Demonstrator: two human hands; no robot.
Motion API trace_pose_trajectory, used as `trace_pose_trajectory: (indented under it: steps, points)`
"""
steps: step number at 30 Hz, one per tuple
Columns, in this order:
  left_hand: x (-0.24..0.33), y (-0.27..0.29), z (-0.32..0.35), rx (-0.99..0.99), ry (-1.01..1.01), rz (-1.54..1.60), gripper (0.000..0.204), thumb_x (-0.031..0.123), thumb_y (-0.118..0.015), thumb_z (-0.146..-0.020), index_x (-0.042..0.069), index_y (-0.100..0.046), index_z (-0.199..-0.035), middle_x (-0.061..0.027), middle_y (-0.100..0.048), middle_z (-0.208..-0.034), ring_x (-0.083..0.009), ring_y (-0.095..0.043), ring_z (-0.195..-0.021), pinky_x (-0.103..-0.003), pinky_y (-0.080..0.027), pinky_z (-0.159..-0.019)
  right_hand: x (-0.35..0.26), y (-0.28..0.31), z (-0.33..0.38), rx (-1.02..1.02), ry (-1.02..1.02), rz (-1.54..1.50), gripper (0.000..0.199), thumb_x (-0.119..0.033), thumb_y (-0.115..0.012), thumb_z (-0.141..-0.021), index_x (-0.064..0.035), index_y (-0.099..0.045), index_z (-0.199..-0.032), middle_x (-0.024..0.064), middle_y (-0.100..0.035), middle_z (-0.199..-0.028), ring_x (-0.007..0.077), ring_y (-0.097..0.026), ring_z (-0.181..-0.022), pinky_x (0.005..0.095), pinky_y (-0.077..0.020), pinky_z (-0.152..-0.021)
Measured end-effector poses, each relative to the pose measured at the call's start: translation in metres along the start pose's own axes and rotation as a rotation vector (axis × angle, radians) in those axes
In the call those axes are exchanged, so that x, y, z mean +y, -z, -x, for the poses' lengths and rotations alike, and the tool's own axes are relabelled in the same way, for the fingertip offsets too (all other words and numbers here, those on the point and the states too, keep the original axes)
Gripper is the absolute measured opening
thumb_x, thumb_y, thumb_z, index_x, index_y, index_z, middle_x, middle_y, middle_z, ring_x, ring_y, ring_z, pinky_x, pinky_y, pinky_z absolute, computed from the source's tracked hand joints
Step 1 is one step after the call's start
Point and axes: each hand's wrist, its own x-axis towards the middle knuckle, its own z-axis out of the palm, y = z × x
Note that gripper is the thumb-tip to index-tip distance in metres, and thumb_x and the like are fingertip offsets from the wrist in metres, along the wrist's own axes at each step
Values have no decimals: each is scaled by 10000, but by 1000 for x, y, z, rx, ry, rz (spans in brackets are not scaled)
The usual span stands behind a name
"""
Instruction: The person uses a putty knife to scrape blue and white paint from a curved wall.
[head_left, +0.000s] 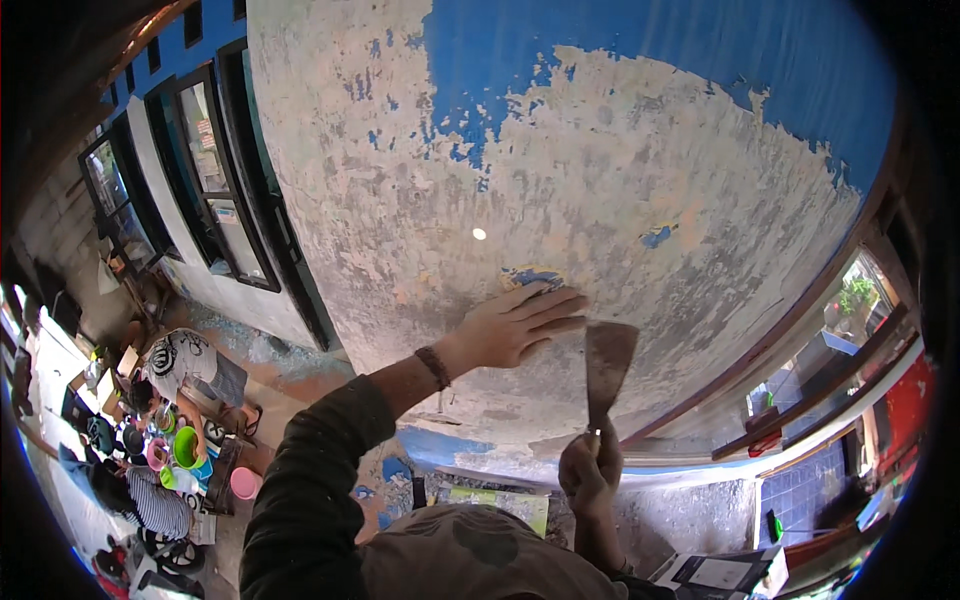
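In front of me rises a wall [420, 220] with blue paint [640, 30] across its top and bare, mottled plaster below. My left hand [515, 328] lies flat against the plaster, fingers stretched to the right, just under a small leftover patch of blue paint [535, 277]. A bracelet circles that wrist. My right hand [590, 468] is wrapped round the handle of a paint scraper [608, 360], lower and to the right. The scraper's wide, worn blade points up, its edge near my left fingertips. Whether the blade touches the wall I cannot tell.
A framed window [850, 310] runs along the right. Dark-framed windows and doors [215, 180] stand at left. Two people, one in a white shirt [185, 360], work among green tubs [186, 447] and a pink bucket [245, 483]. Paint flakes [395, 468] litter the ground below.
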Motion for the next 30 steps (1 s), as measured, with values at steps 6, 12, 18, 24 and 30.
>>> trace_pose_trajectory:
  steps: [6,12,18,24,30]
  points:
    - [-59,116,-25,467,267,-582,485,186,-549,-858,88,-505,-1331,-226,-382,-1443,-440,-337,-1341,-628,-241,-1070,-10,20,0,88,8,14,477,-15,-493,-909,-5,-371,-1370,-22,-410,-611,34,-343,-414,190,-274,-343]
    - [-103,144,33,627,594,-936,535,194,-510,-930,-18,-377,-1402,-298,-268,-1490,-503,-190,-1395,-639,-158,-1100,4,8,0,-86,-97,-119,432,-126,-474,-964,-58,-391,-1383,-3,-424,-660,49,-329,-448,194,-276,-358]
    - [62,31,77,409,442,-23,343,94,-577,-820,-43,-644,-1128,-252,-567,-1279,-397,-491,-1272,-522,-318,-1087,11,-21,-37,-336,-307,-386,460,-217,-414,-1000,-66,-331,-1426,24,-410,-634,77,-330,-431,199,-271,-345]
    - [39,82,-11,401,68,160,372,232,-483,-852,-49,-677,-999,-231,-637,-1138,-440,-558,-1170,-563,-380,-1022,-16,-82,-69,-422,-318,-404,455,-314,-406,-1003,-100,-331,-1398,37,-415,-674,89,-334,-406,211,-238,-340]
    - [-4,86,-39,286,-208,281,241,168,-527,-776,-12,-579,-625,-164,-641,-883,-408,-605,-1058,-573,-429,-993,-20,-110,-74,-284,-290,-404,201,-309,-407,-1002,-126,-456,-1071,46,-433,-680,90,-331,-392,217,-220,-324]
